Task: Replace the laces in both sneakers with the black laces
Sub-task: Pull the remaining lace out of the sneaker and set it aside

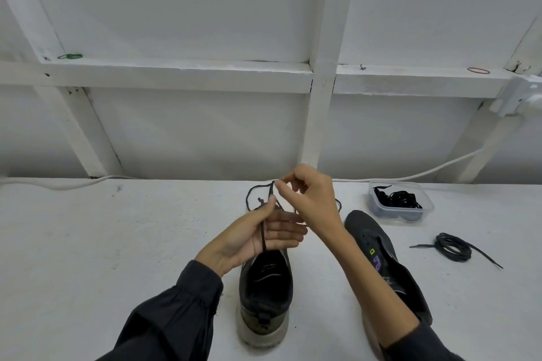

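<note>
A dark sneaker (265, 296) stands upright at the centre of the white table, heel toward me. Over its front, my left hand (258, 236) pinches a black lace (264, 236) that rises from the shoe. My right hand (308, 193) pinches another stretch of the same lace higher up, above the toe. Loops of that lace (252, 196) trail beyond the hands. The second dark sneaker (378, 249) lies to the right, without laces, partly under my right forearm. A coiled black lace (453, 248) rests on the table at the right.
A clear plastic tub (401, 204) with several black laces sits at the back right. A white cable (434, 168) runs along the wall edge. White wooden framing rises behind the table, with rubber bands (70, 56) on its ledge.
</note>
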A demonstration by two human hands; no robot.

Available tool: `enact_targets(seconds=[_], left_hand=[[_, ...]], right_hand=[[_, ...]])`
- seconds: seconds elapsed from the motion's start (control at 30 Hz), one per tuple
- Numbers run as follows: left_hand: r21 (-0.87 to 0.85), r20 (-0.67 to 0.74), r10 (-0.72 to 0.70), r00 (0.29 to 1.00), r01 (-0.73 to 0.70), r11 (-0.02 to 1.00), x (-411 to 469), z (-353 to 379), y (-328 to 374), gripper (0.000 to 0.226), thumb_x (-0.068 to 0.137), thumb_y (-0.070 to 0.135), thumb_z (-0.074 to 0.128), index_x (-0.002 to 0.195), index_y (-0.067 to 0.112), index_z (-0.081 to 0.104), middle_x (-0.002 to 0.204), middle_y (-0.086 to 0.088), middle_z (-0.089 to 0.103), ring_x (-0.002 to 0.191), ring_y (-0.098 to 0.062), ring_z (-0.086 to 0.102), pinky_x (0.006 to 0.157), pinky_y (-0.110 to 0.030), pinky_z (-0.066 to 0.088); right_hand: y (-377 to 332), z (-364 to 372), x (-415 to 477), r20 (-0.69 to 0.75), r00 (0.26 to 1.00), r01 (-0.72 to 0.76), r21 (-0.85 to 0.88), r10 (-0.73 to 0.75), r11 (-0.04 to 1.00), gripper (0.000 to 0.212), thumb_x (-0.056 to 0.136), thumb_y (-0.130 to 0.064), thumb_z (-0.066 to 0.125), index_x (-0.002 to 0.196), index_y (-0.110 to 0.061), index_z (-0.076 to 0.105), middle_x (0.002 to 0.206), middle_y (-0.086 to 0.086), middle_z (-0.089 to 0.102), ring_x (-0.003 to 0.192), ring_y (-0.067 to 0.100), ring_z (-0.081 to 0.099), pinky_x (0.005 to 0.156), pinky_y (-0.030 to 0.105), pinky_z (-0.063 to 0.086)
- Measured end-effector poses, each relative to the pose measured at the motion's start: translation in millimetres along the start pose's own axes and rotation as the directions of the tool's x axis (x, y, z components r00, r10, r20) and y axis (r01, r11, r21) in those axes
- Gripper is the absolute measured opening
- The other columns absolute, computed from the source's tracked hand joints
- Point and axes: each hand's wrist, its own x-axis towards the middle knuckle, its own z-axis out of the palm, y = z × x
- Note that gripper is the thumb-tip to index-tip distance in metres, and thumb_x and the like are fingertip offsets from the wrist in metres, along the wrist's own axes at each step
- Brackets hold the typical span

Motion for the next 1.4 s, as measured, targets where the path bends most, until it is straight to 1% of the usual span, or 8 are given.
enact_targets(seconds=[0.2,0.33,0.53,0.73,0.83,1.0,1.2,1.4], left_hand=[[-0.222,-0.022,0.07,0.997,-0.073,0.972,0.2,-1.4,2.9,0.063,0.099,0.046,0.033,0.079,0.005,0.077,0.098,-0.016,0.073,0.085,-0.021,0.072,0.072,-0.031,0.059],[-0.161,0.002,0.076,0.997,-0.075,0.984,-1.6,-1.4,2.8,0.043,0.099,0.03,0.042,0.095,0.001,0.074,0.091,-0.016,0.072,0.082,-0.021,0.072,0.064,-0.026,0.057],[-0.049,0.061,0.039,0.997,-0.036,0.998,-1.0,0.6,-1.4,0.036,0.088,0.026,0.052,0.099,0.0,0.075,0.102,-0.023,0.071,0.088,-0.025,0.072,0.073,-0.029,0.058],[0.026,0.16,0.035,0.986,-0.04,0.999,-5.6,8.0,-3.0,0.036,0.093,0.028,0.049,0.1,0.002,0.074,0.1,-0.022,0.072,0.088,-0.024,0.072,0.076,-0.028,0.058],[0.024,0.164,0.05,0.985,-0.055,0.998,-5.2,6.2,-5.7,0.033,0.095,0.024,0.049,0.103,0.001,0.072,0.1,-0.02,0.072,0.088,-0.022,0.071,0.077,-0.027,0.058],[-0.016,0.235,0.125,0.964,-0.125,0.992,-5.7,0.6,-3.0,0.024,0.098,0.009,0.048,0.11,0.003,0.069,0.098,-0.014,0.071,0.088,-0.018,0.07,0.079,-0.026,0.056],[-0.036,0.225,0.245,0.943,-0.244,0.969,0.0,3.8,12.7,0.027,0.094,0.011,0.047,0.112,0.001,0.065,0.097,-0.014,0.071,0.085,-0.018,0.07,0.077,-0.025,0.057],[0.058,0.122,0.333,0.935,-0.342,0.938,6.1,-13.6,27.1,0.031,0.099,0.011,0.042,0.12,-0.002,0.059,0.108,-0.014,0.07,0.1,-0.021,0.068,0.086,-0.025,0.055]], right_hand=[[-4.9,-8.6,-26.4,0.18,0.971,0.172,-0.058,-0.159,0.983,0.015,0.076,-0.026,0.068,0.068,-0.014,0.068,0.066,-0.009,0.05,0.069,0.009,0.046,0.063,0.023,0.036],[-6.8,-15.2,-29.6,0.403,0.884,0.292,-0.081,-0.237,0.953,0.01,0.077,-0.032,0.074,0.076,-0.023,0.076,0.073,-0.011,0.052,0.075,0.007,0.044,0.07,0.024,0.036],[-3.9,-32.9,-0.3,0.318,0.945,0.031,0.132,-0.072,0.991,0.015,0.092,-0.019,0.061,0.096,-0.023,0.075,0.083,-0.004,0.065,0.078,0.013,0.055,0.071,0.028,0.042],[10.9,-25.6,13.0,0.665,0.746,0.058,-0.015,-0.033,0.998,0.023,0.091,-0.015,0.064,0.107,-0.029,0.073,0.115,-0.004,0.061,0.11,0.01,0.056,0.089,0.034,0.046],[10.7,-25.6,18.3,0.592,0.802,0.038,0.085,-0.081,0.996,0.01,0.089,-0.011,0.068,0.089,-0.018,0.075,0.111,-0.001,0.066,0.106,0.011,0.061,0.091,0.036,0.047],[9.6,-21.4,18.0,0.472,0.88,-0.045,0.176,-0.044,0.983,0.012,0.09,-0.001,0.063,0.087,-0.009,0.072,0.09,0.005,0.074,0.088,0.01,0.067,0.083,0.014,0.045],[13.7,1.6,-23.7,0.46,0.883,-0.17,0.123,0.095,0.978,0.038,0.09,0.007,0.051,0.075,-0.028,0.057,0.065,-0.011,0.06,0.06,-0.008,0.057,0.06,0.012,0.045],[8.5,1.1,-46.8,0.603,0.798,-0.001,0.007,-0.004,1.0,0.02,0.098,-0.03,0.057,0.083,-0.034,0.07,0.061,-0.01,0.057,0.06,0.006,0.052,0.061,0.026,0.041]])
